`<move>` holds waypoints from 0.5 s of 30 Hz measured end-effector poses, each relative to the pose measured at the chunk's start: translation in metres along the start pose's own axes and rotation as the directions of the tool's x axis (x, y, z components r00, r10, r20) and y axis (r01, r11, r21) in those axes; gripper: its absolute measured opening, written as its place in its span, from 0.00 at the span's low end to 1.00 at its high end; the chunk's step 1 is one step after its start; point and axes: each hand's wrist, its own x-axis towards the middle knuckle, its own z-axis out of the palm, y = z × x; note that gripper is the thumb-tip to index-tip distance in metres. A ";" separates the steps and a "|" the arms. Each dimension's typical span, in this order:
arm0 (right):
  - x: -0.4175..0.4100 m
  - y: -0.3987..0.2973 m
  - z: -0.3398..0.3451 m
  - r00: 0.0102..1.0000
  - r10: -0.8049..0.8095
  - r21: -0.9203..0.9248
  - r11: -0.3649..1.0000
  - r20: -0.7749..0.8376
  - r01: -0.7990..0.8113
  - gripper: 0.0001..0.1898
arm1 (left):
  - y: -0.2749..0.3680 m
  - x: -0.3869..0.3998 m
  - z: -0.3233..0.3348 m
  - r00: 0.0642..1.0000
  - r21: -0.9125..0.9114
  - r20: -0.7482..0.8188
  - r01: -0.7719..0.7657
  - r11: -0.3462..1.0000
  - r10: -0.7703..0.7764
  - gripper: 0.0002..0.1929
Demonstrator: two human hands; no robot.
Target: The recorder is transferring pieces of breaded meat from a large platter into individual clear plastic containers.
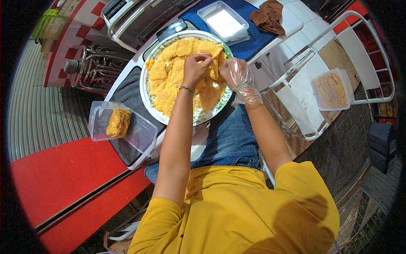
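Note:
A large round tray with a green-patterned rim [227,101] holds many flat pieces of food coated in yellow-orange crumbs [171,71]. Above its right part is my bare left hand [197,68], a bracelet at the wrist, thumb and fingertips drawn together; whether anything thin is between them cannot be told. My right hand [236,73] wears a clear plastic glove with a green band at the wrist. Its curled fingers are at the tray's right edge, beside an upraised crumbed piece [216,65]; their grip is hidden.
A clear plastic container [97,127] with stacked crumbed pieces stands lower left. Behind the tray are a phone [173,29], a container with white sheets [223,22] and a brown cloth [269,16]. On the white chair [303,95] at right sits a filled, lidded container [331,90].

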 end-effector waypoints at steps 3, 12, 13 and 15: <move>0.013 0.007 0.015 0.998 0.019 -0.030 0.999 -0.052 -0.021 0.12 | 0.000 0.001 0.002 1.000 0.061 -0.001 -0.026 0.998 0.026 0.11; 0.019 0.002 -0.022 0.961 0.146 0.171 0.967 0.233 -0.189 0.15 | -0.012 0.006 0.000 0.995 0.137 -0.015 -0.097 0.986 0.100 0.11; 0.017 0.001 -0.021 0.982 0.109 0.101 0.987 0.152 -0.125 0.16 | -0.013 0.007 0.000 0.994 0.157 -0.017 -0.106 0.982 0.110 0.12; 0.008 -0.007 -0.020 0.993 0.068 0.031 0.997 0.098 -0.071 0.16 | -0.011 0.009 0.001 0.996 0.139 -0.008 -0.083 0.987 0.085 0.12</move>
